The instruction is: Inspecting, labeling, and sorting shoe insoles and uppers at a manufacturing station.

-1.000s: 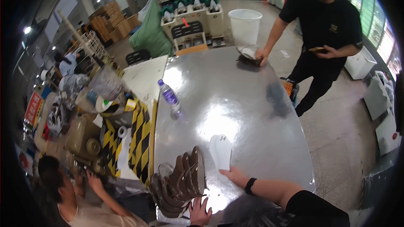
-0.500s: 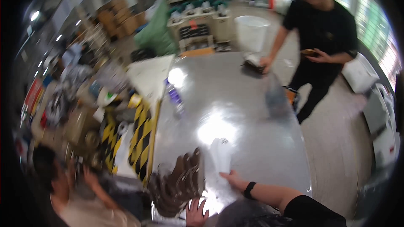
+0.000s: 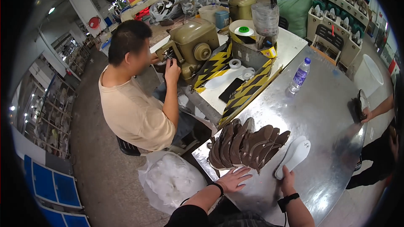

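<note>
A row of brown shoe uppers (image 3: pixel 248 145) leans together near the table's front left corner. My left hand (image 3: pixel 234 179) lies with fingers spread on the metal table (image 3: pixel 332 101), close against the near side of the uppers. To their right, my right hand (image 3: pixel 288 179) grips the heel end of a white insole (image 3: pixel 294 153) between thumb and fingers. The insole is tilted, its toe end pointing away from me, with a dark handwritten mark on it. Whether it is one insole or a thin stack, I cannot tell.
A seated co-worker (image 3: pixel 134 96) handles something at an olive-green machine (image 3: pixel 193 42) on the left. Beyond the uppers stand a water bottle (image 3: pixel 299 75) and a yellow-black striped tray (image 3: pixel 246 96). A plastic bag (image 3: pixel 170 176) sits on the floor. Another person's hand (image 3: pixel 368 114) touches a dark shoe (image 3: pixel 360 105).
My view has swung left, bringing the seated co-worker and floor bag fully into sight. My right hand still holds the insole, and my left stays beside the uppers.
</note>
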{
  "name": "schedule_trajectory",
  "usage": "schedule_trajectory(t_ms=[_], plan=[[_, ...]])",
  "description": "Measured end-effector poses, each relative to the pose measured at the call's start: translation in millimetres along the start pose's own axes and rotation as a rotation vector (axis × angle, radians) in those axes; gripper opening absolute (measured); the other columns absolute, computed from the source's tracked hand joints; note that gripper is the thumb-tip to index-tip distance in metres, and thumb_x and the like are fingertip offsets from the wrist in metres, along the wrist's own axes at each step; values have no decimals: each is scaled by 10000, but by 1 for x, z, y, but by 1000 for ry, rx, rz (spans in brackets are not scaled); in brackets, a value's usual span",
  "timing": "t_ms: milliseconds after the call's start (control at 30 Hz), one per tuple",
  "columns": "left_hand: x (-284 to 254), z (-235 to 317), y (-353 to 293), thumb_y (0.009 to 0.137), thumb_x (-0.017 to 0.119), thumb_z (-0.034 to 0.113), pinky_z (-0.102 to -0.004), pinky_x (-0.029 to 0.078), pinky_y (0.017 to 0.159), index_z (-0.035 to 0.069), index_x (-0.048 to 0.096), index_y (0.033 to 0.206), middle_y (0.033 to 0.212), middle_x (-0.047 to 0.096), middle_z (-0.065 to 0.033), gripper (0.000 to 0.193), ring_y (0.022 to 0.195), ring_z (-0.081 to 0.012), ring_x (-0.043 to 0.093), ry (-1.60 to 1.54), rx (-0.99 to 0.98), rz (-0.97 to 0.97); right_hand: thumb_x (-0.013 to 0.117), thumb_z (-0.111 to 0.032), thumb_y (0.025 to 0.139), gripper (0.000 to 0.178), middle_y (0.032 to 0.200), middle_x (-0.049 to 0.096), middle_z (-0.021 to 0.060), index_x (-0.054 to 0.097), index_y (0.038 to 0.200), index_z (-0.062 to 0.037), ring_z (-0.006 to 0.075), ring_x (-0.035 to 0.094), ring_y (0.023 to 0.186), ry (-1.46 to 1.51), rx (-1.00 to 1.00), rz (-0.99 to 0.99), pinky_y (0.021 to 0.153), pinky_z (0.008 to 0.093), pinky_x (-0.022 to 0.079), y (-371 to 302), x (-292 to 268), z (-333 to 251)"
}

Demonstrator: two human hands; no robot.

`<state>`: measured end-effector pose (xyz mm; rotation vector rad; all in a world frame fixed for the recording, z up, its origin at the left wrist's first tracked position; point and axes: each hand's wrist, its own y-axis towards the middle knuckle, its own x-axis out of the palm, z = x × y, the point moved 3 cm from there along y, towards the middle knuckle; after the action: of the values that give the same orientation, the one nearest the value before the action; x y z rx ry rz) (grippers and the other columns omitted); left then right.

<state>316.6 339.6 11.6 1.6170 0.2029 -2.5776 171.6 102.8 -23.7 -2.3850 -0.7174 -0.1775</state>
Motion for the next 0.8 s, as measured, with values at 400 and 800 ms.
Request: schedule_trajectory(t_ms=[400, 800], plan=[[1, 3, 8, 882, 498, 350, -468, 229, 1089, 182, 340, 1403, 1457, 304, -117, 570, 1356, -264, 282, 13, 22, 25, 634, -192, 850, 356, 1018, 629, 105, 550, 1103, 43, 207, 615, 892, -32, -52, 13, 782, 322, 491, -1, -5, -10], [-8, -1, 6, 879, 507, 356, -466, 226, 1093, 189, 349, 1397, 1455, 309, -119, 566, 1354, -266, 284, 9, 28, 9, 638, -200, 851, 371, 1017, 625, 102, 544, 1108, 50, 203, 609, 897, -21, -43, 20, 800, 333, 487, 0, -2, -5]])
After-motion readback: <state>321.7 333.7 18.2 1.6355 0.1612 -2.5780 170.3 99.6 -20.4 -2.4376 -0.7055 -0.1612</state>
